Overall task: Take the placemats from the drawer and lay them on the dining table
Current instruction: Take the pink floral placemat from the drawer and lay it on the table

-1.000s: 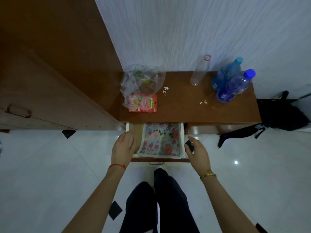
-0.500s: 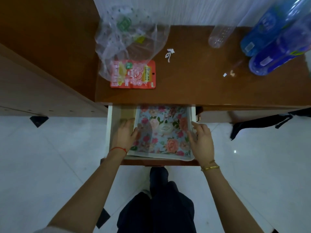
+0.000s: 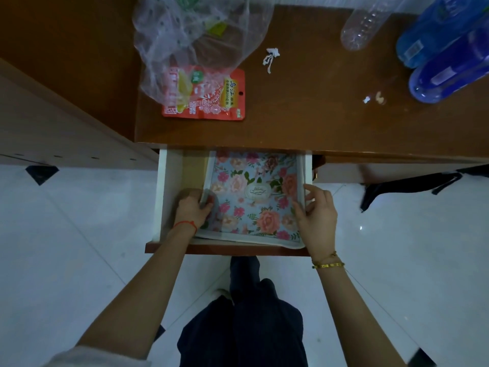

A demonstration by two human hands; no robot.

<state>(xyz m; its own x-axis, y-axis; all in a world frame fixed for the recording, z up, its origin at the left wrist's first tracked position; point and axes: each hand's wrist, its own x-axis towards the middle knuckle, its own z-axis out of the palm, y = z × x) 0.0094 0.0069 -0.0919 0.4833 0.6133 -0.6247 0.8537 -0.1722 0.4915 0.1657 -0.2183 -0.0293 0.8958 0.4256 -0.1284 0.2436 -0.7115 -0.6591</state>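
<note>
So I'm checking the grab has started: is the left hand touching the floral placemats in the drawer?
Touching. The head view shows the left hand curled round the left edge of the placemats, lifting that edge up.

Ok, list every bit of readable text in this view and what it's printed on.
"乌江": on the red snack packet; its smaller print is too blurred to read.
Oval emblem on the floral placemat: script too small to read.
Blue bottles' labels: blurred, unreadable.

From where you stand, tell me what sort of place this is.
Probably a room in a home: a wooden sideboard against a wall, with water bottles and a snack packet on top, an open drawer of floral placemats, glossy floor tiles.
</note>
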